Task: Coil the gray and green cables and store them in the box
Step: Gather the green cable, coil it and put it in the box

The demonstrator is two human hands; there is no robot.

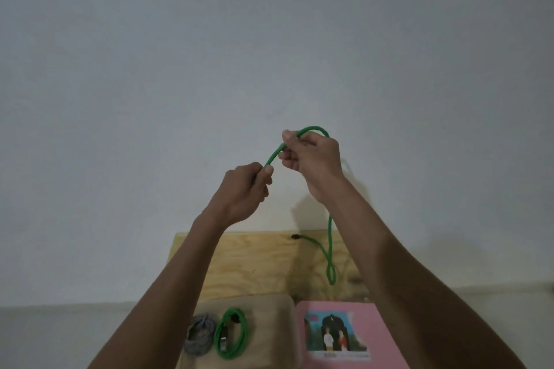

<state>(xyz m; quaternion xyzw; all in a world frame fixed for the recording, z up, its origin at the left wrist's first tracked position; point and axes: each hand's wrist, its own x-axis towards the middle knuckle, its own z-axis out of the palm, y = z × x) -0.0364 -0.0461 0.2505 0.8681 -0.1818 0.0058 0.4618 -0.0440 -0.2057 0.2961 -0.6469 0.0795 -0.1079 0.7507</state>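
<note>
The plywood worktop (pixel 239 260) abuts the bare wall, with a beige box (pixel 269 332) and pink lid (pixel 386 323) at its near edge. Inside the box lie a coiled green cable (pixel 232 335) and a coiled gray cable (pixel 200 333). Another green cable (pixel 330 243) hangs from the raised hands, its tail looped on the worktop. The right hand (pixel 314 162) has its grip closed on the bend; the left hand (pixel 245 189) pinches the end. The trailing loop could knot as it's drawn up. Open room lies above and left.
</note>
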